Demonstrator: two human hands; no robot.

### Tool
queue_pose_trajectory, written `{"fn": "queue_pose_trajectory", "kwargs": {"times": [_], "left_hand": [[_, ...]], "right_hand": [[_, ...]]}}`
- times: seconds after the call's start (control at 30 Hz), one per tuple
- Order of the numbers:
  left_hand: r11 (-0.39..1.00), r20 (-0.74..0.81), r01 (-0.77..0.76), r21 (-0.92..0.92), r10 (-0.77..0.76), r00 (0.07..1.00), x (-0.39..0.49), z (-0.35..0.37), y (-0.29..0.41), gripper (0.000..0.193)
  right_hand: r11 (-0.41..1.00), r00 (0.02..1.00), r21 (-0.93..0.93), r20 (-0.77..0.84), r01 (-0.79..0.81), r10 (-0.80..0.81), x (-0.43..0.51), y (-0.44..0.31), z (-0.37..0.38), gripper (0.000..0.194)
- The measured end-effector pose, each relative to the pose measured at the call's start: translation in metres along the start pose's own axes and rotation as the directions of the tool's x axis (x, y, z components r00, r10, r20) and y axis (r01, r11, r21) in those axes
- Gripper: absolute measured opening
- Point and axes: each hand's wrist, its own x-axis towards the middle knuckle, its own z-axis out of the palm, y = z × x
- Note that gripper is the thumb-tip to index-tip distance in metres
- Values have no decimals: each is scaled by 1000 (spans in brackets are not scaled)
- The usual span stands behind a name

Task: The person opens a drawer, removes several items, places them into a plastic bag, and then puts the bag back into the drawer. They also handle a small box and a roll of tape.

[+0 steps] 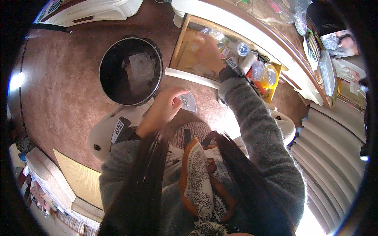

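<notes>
My left hand [165,107] is closed around a small clear plastic bag [188,101], just below the rim of a round black bin [103,85]. Over the open wooden drawer [193,76] reaches my right hand [208,51], blurred, its fingers towards the drawer's left part; whether it holds anything cannot be told. To its right lie small clear containers, one with a blue swirl [243,49], dark-framed glasses [262,57], a red item [257,84] and a yellow tray [273,88]. Inside the bin are clear plastic packaging [141,66] and other scraps.
Above the drawer runs the white dresser's edge [218,13], its top holding plastic bags [300,22] and a clear box [327,72]. White furniture [103,13] stands at the upper left. A pleated curtain [330,147] hangs at right, and a yellow panel [79,177] is at lower left.
</notes>
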Motion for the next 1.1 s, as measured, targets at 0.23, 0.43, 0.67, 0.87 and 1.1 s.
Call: {"fn": "queue_pose_trajectory", "kwargs": {"times": [0.23, 0.43, 0.67, 0.87, 1.1], "left_hand": [[999, 20, -23, 22, 22, 1000, 2, 0, -2, 32], [996, -5, -43, 83, 43, 999, 3, 2, -4, 33], [981, -61, -149, 125, 158, 986, 4, 5, -7, 30], [954, 48, 218, -205, -213, 976, 13, 0, -10, 22], [639, 92, 213, -739, -218, 972, 17, 12, 10, 65]], "right_hand": [[803, 835, 350, -91, -483, 542, -6, 51, -23, 25], [797, 866, 352, 97, -490, 490, -12, 61, -31, 30], [745, 971, 645, -19, -170, 238, -23, 70, -62, 28], [272, 931, 930, 147, -245, 334, -53, 27, -139, 25], [-555, 934, 831, 212, -17, 288, -105, -53, -192, 33]]}}
